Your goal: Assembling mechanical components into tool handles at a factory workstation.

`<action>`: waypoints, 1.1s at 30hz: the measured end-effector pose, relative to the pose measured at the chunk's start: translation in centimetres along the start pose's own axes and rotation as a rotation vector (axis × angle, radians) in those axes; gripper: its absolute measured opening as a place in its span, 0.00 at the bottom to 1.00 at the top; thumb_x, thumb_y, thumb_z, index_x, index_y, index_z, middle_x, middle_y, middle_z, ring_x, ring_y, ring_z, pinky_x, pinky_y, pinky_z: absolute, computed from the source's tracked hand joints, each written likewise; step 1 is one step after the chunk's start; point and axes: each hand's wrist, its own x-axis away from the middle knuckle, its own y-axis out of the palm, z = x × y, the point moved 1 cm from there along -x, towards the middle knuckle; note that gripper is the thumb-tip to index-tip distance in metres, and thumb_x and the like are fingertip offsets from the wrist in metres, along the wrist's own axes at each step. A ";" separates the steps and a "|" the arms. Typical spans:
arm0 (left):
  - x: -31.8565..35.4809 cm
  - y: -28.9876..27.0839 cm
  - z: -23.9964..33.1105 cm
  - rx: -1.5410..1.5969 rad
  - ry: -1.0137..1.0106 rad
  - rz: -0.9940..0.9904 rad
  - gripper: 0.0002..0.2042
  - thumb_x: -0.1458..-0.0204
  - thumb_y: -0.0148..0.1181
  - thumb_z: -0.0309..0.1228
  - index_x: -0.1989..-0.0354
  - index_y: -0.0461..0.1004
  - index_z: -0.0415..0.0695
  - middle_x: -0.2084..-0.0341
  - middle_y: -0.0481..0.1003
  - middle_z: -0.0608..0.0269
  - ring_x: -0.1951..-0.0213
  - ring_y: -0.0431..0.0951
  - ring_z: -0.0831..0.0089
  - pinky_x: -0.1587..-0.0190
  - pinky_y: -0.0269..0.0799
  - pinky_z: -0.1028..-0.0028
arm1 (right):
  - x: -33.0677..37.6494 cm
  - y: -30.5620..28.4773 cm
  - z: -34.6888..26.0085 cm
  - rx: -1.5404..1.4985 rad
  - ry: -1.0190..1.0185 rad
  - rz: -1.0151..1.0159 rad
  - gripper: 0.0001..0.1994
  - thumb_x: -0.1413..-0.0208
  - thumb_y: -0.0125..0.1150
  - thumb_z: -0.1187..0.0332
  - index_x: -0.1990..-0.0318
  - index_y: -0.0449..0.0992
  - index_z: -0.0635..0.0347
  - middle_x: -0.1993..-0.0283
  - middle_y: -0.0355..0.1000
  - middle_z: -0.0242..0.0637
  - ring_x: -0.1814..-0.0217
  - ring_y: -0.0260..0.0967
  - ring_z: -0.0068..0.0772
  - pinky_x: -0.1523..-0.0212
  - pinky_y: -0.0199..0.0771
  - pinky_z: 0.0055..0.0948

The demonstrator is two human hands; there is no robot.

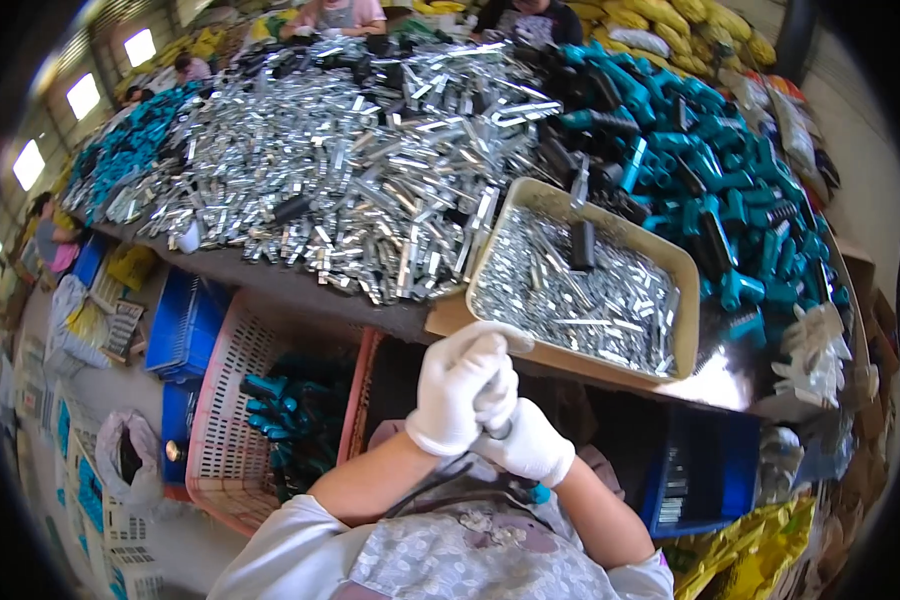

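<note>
Both my hands wear white gloves and meet in front of my chest, just short of the cream tray [698, 300]. My left hand [460, 392] is closed, its fingers curled against the right one and one finger bent toward the tray's rim. Lower and to the right, my right hand [526, 440] is closed too. A small greyish glint shows between the two gloves, but what they grip is hidden. A bit of teal [540, 493] peeks out below my right hand; I cannot tell whether it is held. The tray holds many small shiny metal pieces and a black handle-like part [582, 245].
A big heap of silver metal parts [300, 170] covers the table, with teal and black tool handles [715, 200] piled at right. Below the edge stand a pink basket [225, 420] with teal handles and blue bins [705, 465]. Spare gloves [815, 350] lie at right. People sit across the table.
</note>
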 end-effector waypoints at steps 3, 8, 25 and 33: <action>-0.6 -0.3 -0.4 -0.096 0.124 0.169 0.13 0.33 0.50 0.33 0.55 0.74 0.35 0.85 0.61 0.73 0.86 0.55 0.86 0.85 0.51 0.80 | -1.0 1.1 -0.4 0.174 -0.042 0.289 0.08 0.51 0.64 0.66 0.77 0.78 0.59 0.79 0.73 0.47 0.77 0.73 0.52 0.74 0.71 0.42; -1.3 -1.6 -0.1 -0.081 0.190 0.404 0.12 0.33 0.49 0.34 0.55 0.74 0.36 0.83 0.62 0.73 0.85 0.56 0.86 0.84 0.52 0.81 | -3.7 2.2 0.4 0.534 -0.139 0.482 0.05 0.51 0.63 0.67 0.67 0.78 0.54 0.76 0.76 0.45 0.74 0.76 0.52 0.72 0.75 0.44; -9.8 -6.4 12.6 -0.404 0.435 0.365 0.12 0.36 0.53 0.32 0.52 0.76 0.38 0.80 0.67 0.73 0.83 0.63 0.85 0.82 0.60 0.82 | -2.0 1.3 1.8 0.143 0.030 0.389 0.09 0.51 0.69 0.72 0.62 0.82 0.65 0.71 0.80 0.41 0.70 0.75 0.21 0.64 0.75 0.24; -22.7 -9.8 14.8 -2.104 0.325 0.246 0.13 0.46 0.60 0.39 0.56 0.80 0.50 0.57 0.75 0.47 0.54 0.78 0.49 0.49 0.74 0.56 | -1.6 1.4 0.7 0.157 -0.007 0.372 0.10 0.51 0.71 0.66 0.62 0.82 0.58 0.71 0.78 0.46 0.69 0.80 0.45 0.66 0.78 0.33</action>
